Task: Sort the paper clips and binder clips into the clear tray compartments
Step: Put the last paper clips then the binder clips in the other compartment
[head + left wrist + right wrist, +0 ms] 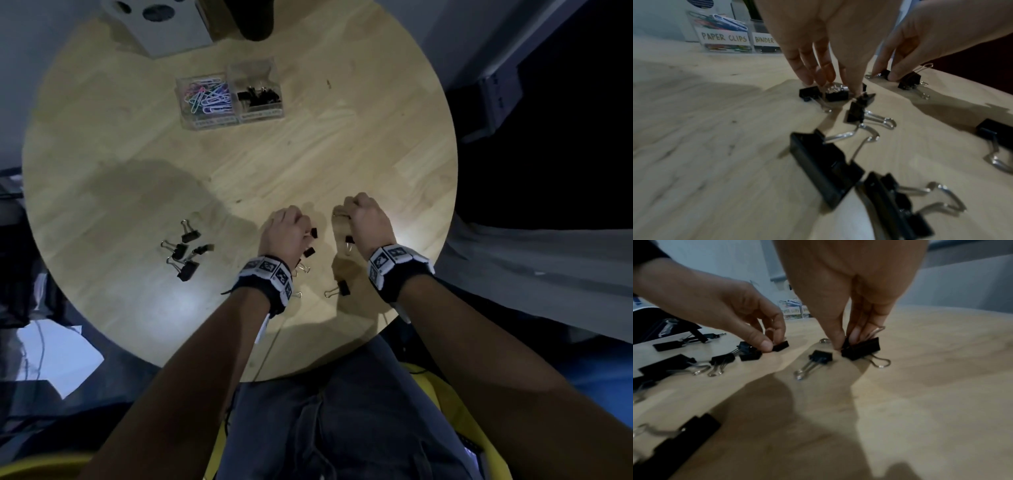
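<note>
My left hand (289, 229) hovers low over the near part of the round wooden table (137, 171); its thumb and fingertips (853, 87) pinch a small black binder clip (780, 345) among a few others lying there. My right hand (363, 219), just to the right, pinches another black binder clip (861, 348) between thumb and fingers, with the clip touching the table. One loose clip (818, 358) lies between the hands. The clear tray (219, 120) stands far across the table, with coloured paper clips (207, 97) in its left compartment and black binder clips (258, 95) in its right.
Several more binder clips (185, 251) lie in a cluster to the left of my left hand, and others (337, 289) lie near my wrists by the table's front edge. A grey box (161, 24) sits at the far edge behind the tray.
</note>
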A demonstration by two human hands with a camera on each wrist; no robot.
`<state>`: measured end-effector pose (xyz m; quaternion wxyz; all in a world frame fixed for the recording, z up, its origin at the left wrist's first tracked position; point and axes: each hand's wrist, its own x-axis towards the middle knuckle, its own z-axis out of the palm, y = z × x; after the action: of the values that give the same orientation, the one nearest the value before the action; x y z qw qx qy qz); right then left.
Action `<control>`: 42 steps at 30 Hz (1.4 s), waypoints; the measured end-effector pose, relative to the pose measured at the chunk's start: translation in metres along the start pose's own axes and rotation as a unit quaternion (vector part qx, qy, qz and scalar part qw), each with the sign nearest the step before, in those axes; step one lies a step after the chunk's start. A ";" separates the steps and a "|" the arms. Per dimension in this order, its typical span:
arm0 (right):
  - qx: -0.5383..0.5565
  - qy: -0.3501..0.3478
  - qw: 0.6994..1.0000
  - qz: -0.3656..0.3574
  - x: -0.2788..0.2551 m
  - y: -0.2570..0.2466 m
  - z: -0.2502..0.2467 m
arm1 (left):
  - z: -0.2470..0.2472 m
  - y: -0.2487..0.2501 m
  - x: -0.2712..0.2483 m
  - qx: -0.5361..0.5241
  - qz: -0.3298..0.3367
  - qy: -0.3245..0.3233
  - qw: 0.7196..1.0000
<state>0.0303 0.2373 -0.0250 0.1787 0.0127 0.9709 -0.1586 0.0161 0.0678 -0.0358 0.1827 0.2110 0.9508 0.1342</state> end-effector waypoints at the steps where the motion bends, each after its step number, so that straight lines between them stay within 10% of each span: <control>1: 0.006 0.006 1.000 -0.006 0.003 0.000 -0.001 | 0.000 0.001 0.001 0.007 0.001 -0.004 1.000; 6: 0.184 0.140 0.971 0.053 0.011 0.010 -0.022 | 0.003 0.004 0.007 -0.066 -0.066 0.008 0.996; 13: 0.495 0.198 0.793 0.296 -0.010 0.049 -0.028 | -0.013 0.010 0.002 -0.414 -0.167 0.014 0.895; 21: 0.194 0.032 0.966 0.167 -0.015 0.033 -0.008 | -0.022 -0.002 -0.004 -0.432 -0.179 -0.045 0.883; 24: 0.128 -0.005 0.983 0.134 -0.007 0.028 -0.004 | -0.014 0.003 -0.004 -0.441 -0.230 -0.074 0.864; 29: 0.032 -0.058 0.995 0.073 0.003 0.020 -0.011 | -0.008 0.014 -0.019 -0.181 -0.123 -0.110 0.969; 33: 0.096 -0.054 0.991 0.072 0.029 0.008 -0.037 | -0.006 0.015 -0.018 -0.009 -0.018 -0.124 0.992; 42: 0.109 0.067 0.989 -0.078 0.149 -0.088 -0.127 | -0.018 0.000 -0.015 -0.109 -0.036 -0.072 0.991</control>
<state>-0.1601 0.1883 0.0618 0.0975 -0.0331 0.9557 -0.2757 0.0218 0.0578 -0.0153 0.2772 0.1647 0.9219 0.2148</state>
